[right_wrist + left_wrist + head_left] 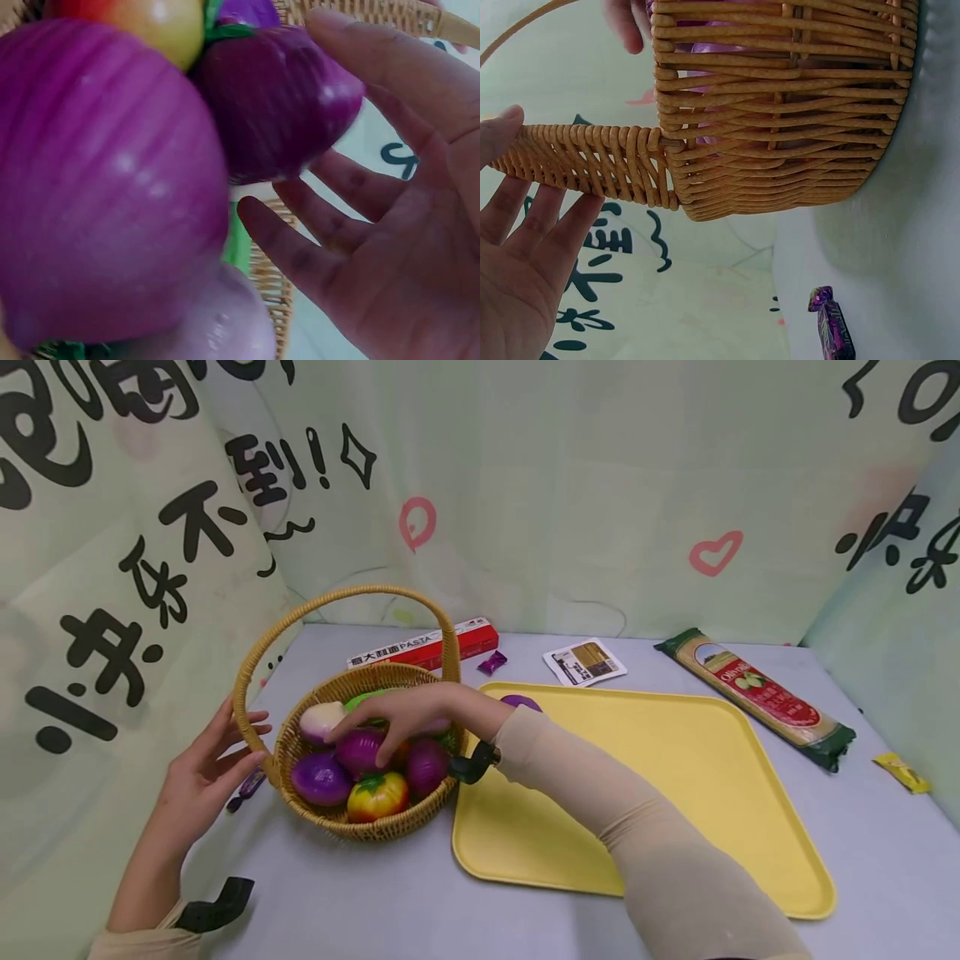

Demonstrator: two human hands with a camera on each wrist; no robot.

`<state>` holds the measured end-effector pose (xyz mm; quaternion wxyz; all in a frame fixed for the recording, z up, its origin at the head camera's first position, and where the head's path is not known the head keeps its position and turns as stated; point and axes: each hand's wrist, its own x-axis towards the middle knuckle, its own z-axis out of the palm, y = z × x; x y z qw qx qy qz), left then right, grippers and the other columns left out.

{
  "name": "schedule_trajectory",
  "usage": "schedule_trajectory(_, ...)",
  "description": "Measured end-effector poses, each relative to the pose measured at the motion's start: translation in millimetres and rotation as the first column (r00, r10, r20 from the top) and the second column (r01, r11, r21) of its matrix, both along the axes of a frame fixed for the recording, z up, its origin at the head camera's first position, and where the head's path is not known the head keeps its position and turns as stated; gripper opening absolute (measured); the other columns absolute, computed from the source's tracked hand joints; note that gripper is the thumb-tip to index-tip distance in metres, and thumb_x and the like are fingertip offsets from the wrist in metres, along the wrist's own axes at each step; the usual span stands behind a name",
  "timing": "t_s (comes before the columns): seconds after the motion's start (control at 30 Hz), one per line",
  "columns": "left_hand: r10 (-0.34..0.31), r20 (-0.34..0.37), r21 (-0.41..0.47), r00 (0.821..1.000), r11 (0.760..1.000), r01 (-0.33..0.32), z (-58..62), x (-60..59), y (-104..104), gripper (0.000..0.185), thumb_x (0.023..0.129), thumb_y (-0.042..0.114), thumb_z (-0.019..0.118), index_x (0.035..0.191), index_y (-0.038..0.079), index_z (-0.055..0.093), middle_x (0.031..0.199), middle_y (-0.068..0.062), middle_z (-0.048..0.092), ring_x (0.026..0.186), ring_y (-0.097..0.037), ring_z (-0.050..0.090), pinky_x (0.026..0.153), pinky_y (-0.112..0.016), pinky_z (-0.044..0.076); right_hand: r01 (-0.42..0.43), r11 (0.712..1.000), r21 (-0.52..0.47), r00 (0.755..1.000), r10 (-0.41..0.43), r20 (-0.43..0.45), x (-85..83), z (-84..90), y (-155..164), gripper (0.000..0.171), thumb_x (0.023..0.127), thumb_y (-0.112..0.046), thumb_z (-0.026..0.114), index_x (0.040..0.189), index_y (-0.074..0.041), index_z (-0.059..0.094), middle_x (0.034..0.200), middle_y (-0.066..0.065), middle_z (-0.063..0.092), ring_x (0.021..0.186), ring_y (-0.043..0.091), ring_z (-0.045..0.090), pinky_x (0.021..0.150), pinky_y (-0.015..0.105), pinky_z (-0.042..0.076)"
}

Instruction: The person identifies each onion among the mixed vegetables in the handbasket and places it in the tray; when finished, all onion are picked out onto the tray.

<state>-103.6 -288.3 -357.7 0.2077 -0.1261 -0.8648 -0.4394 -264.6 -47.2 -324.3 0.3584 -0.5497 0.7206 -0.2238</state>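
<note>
Two hands are in on this one: your left hand (201, 772) sits at the near-left base of the woven wicker basket with the tall hoop handle (264, 643), fingers straight and spread, touching the handle rather than wrapping it, and the left wrist view shows the same thing, with the flat palm (521, 262) against the braided handle (592, 165). Your right hand (408, 714) reaches over the basket rim with loose, open fingers hovering on top of a purple plastic onion (360, 750); from the right wrist view the fingers (360, 225) are spread right beside that onion (277, 101), not closed around anything. Packed in there too are another purple onion (321, 778), a red-yellow toy tomato (377, 796) and a pale whitish vegetable (321, 720). The basket stands on a pale grey tabletop (390, 902), just left of a big yellow plastic tray (675, 793), with a purple piece (520, 702) at its far edge. Further back lie a red pasta box (431, 647), a small purple candy wrapper (492, 662), a white printed card (584, 662) and a long green-ended spaghetti packet (757, 693); a yellow sachet (902, 772) sits far right. Pale green cloth printed with black characters and pink hearts (570, 485) walls in the whole table.
</note>
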Motion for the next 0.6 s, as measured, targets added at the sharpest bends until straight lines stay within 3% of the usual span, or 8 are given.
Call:
schedule_trajectory(0.17, 0.011, 0.009, -0.002, 1.000, 1.000, -0.011, -1.1, -0.8, 0.5, 0.084, 0.084, -0.010, 0.062, 0.151, 0.021, 0.021, 0.123, 0.030, 0.051, 0.109, 0.013, 0.052, 0.083, -0.001, 0.043, -0.001, 0.999, 0.047, 1.000, 0.001, -0.005, 1.2, -7.1, -3.5, 0.060, 0.084, -0.016, 0.070, 0.136, -0.034, 0.048, 0.139, -0.008, 0.043, 0.120, 0.007, 0.042, 0.100, 0.021, 0.042)
schedule_trajectory(0.6, 0.000, 0.000, 0.001, 1.000, 1.000, 0.000, -1.0, -1.5, 0.4, 0.085, 0.083, -0.011, 0.061, 0.151, 0.020, 0.021, 0.123, 0.029, 0.051, 0.110, 0.013, 0.053, 0.084, -0.001, 0.043, 0.064, 0.993, 0.099, 0.996, -0.069, 0.052, 3.4, -5.4, -3.3, 0.059, 0.083, -0.010, 0.070, 0.133, -0.032, 0.048, 0.138, -0.004, 0.040, 0.118, 0.012, 0.044, 0.093, 0.023, 0.047)
